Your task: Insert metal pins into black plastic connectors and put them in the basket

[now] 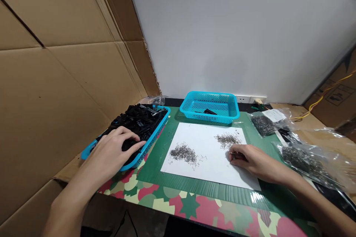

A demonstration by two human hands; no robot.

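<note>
My left hand (114, 148) reaches over a blue basket (155, 139) heaped with black plastic parts (143, 122). Its thumb and index finger are curved with a gap between the tips, touching the heap; the other fingers are partly hidden. On the white sheet (208, 170), my right hand (246, 158) is closed in a pinch, just below a pile of small bent metal wires (228, 139). Whatever sits between those fingertips is too small to make out. A second pile of wires (183, 153) lies on the sheet's left half, a few strays beside it.
Behind the sheet stands another blue basket (208, 116) with a few black parts inside. Clear bags of metal wires (263, 125) lie on the right, beside a yellow cable (315, 105). Cardboard (69, 77) walls the left side; a white wall (222, 37) rises behind.
</note>
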